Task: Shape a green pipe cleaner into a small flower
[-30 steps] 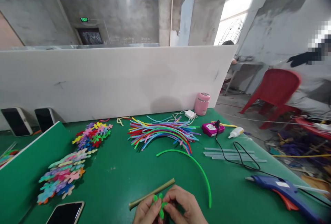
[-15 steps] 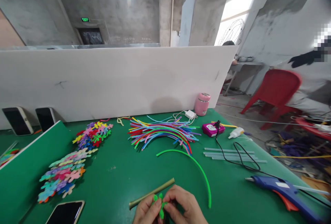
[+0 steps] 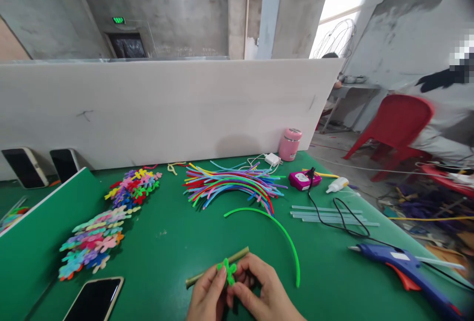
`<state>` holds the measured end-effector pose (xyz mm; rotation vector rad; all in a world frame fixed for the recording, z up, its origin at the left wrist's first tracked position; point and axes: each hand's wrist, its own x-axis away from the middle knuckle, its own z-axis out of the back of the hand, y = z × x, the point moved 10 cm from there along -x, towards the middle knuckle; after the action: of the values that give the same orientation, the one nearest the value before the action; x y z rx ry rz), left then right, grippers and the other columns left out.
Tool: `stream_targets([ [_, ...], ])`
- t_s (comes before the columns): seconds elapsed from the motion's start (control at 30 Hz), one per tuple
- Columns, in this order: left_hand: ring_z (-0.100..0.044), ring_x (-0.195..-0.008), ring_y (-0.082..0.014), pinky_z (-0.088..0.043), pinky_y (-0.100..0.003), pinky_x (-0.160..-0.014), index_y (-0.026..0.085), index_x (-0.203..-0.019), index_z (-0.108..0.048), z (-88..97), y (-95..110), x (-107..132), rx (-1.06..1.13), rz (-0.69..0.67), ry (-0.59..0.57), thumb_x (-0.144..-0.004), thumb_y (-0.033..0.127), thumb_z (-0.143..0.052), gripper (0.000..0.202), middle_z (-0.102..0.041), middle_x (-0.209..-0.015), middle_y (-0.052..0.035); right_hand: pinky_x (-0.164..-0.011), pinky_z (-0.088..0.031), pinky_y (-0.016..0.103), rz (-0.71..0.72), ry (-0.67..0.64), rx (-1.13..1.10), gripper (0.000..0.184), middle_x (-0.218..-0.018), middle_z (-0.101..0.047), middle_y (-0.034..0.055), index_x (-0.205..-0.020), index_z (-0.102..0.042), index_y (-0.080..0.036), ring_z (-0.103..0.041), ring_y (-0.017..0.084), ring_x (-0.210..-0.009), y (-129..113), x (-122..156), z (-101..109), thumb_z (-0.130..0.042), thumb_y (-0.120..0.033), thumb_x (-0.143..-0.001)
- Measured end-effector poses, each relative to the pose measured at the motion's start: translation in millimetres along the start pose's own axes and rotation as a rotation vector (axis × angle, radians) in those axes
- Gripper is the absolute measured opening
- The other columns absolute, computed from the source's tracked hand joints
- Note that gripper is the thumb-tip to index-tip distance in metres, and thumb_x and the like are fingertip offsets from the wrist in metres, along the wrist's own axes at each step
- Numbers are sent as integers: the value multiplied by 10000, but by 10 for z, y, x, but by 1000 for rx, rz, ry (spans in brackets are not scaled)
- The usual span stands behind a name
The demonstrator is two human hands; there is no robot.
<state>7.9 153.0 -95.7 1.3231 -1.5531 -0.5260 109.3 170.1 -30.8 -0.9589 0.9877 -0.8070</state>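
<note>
A bright green pipe-cleaner flower (image 3: 229, 270) with rounded petals is pinched between both hands, near the front of the table. My left hand (image 3: 208, 292) grips it from the left with thumb and fingers. From the right, my right hand (image 3: 259, 289) has its thumb and fingertips closed at the flower's lower edge. Just behind the hands lies a thin olive-green stick (image 3: 239, 256), partly covered by them. One long green pipe cleaner (image 3: 284, 233) curves across the table to the right.
A bundle of coloured pipe cleaners (image 3: 233, 182) lies ahead. Flower piles (image 3: 92, 242) and a phone (image 3: 94, 299) are left. Right are clear glue sticks (image 3: 329, 215), a blue glue gun (image 3: 402, 261), a black cord, a pink power socket (image 3: 304, 180) and a pink flask (image 3: 290, 144).
The flower has turned to show its petals more openly and sits slightly higher. Both hands stay on it. The camera view has tilted down a little.
</note>
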Motion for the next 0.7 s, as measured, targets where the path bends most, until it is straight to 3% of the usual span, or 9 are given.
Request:
stream_targets([
  [0.07,-529,-665,-158,-411,-237,-611,167,-644,-648,2,16,15,-33,-27,-20,-579,377,-720,231,-604,-651,-18,-513,-420,195,-58,20,-26,141,-622,-582,14,-731,-496,-166,-530,102,-531,37,19,11,-500,-287,-805],
  [0.27,-461,-607,-116,-378,-232,-618,152,-680,-634,-167,58,79,-119,-89,-197,-767,323,-554,208,-544,-611,13,-527,-412,212,-163,31,-78,206,-614,-592,3,-723,-499,-165,-537,101,-533,110,10,47,-463,-327,-843],
  [0.53,-466,-625,-132,-368,-243,-633,150,-655,-622,-139,108,54,-252,-126,-163,-773,325,-543,226,-547,-612,2,-535,-392,209,-113,67,13,190,-655,-564,9,-702,-517,-161,-492,102,-576,65,4,119,-469,-289,-834],
  [0.7,-446,-606,-126,-364,-234,-603,153,-643,-619,-116,90,63,-217,-130,-142,-759,331,-559,220,-535,-596,6,-542,-397,208,-95,3,38,167,-659,-560,12,-735,-525,-157,-497,105,-579,56,13,56,-460,-271,-837],
])
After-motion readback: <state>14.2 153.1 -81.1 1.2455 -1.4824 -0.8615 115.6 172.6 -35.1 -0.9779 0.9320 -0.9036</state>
